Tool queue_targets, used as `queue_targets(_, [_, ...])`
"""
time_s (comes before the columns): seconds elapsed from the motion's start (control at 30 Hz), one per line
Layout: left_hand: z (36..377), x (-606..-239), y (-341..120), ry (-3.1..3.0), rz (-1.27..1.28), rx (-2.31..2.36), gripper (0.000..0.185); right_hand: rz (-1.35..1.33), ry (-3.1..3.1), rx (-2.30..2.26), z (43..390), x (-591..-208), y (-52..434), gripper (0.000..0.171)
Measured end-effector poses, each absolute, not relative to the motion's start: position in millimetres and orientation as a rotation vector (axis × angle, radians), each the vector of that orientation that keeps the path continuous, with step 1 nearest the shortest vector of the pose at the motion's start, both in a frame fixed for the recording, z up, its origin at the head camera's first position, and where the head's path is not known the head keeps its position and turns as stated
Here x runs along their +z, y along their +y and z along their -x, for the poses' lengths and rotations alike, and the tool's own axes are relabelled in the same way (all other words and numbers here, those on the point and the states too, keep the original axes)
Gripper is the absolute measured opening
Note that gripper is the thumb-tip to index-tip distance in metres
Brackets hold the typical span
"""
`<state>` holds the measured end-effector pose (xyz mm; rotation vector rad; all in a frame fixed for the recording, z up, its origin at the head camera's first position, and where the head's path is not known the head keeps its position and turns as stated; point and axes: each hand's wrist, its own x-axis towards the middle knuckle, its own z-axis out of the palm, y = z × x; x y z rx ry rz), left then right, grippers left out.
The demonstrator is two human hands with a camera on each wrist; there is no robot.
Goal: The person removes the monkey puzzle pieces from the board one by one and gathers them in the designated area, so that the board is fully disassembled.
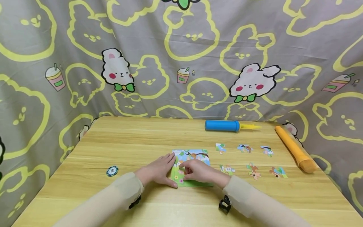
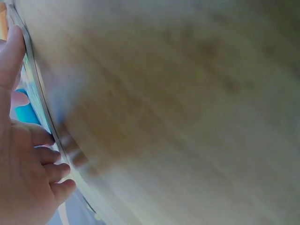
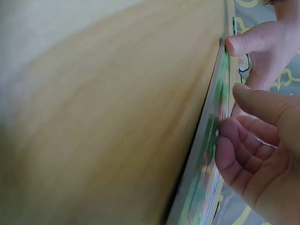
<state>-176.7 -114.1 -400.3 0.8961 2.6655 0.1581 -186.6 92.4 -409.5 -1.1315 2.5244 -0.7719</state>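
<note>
"So, where's the puzzle (image 1: 195,155)?"

"Middle of the worktop (image 1: 127,135), with six loose pieces (image 1: 227,169) (two rows of three) towards the right edge."

"And the hands?"

"The left hand (image 1: 159,170) rests at the puzzle's left side, fingers outstretched; the right hand (image 1: 199,171) bends its fingers down onto it. I can't tell whether they pinch anything."

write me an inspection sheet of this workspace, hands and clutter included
Surface: wood-grain table
Job's things: jigsaw puzzle board, partly covered; six loose jigsaw pieces to its right
Clutter: poker chip at left, blue air pump at back, orange tapered object at right
Left hand: spread along the board's left edge
Right hand: fingers curled over the board; nothing seen pinched
Cables: nothing seen
Surroundings: grey cartoon-print curtain behind the table
</note>
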Motion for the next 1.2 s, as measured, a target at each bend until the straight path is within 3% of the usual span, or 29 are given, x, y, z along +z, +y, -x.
queue_targets(0.3, [178.8,-403.7,-114.9,2.665,-0.885,0.138,0.11,1.122,2.519,-0.758,187.4,-409.1,92.5,0.04])
queue_targets(0.63, [179.0,-402.8,-114.8,2.688,-0.894,0.107,0.11,1.107,2.522,-0.646,189.4,-411.6,90.7,0.059])
queue_targets(1.2, [180.5,-404.4,-114.6,2.68,-0.895,0.104,0.111,1.157,2.557,-0.728,186.0,-413.9,92.7,0.046])
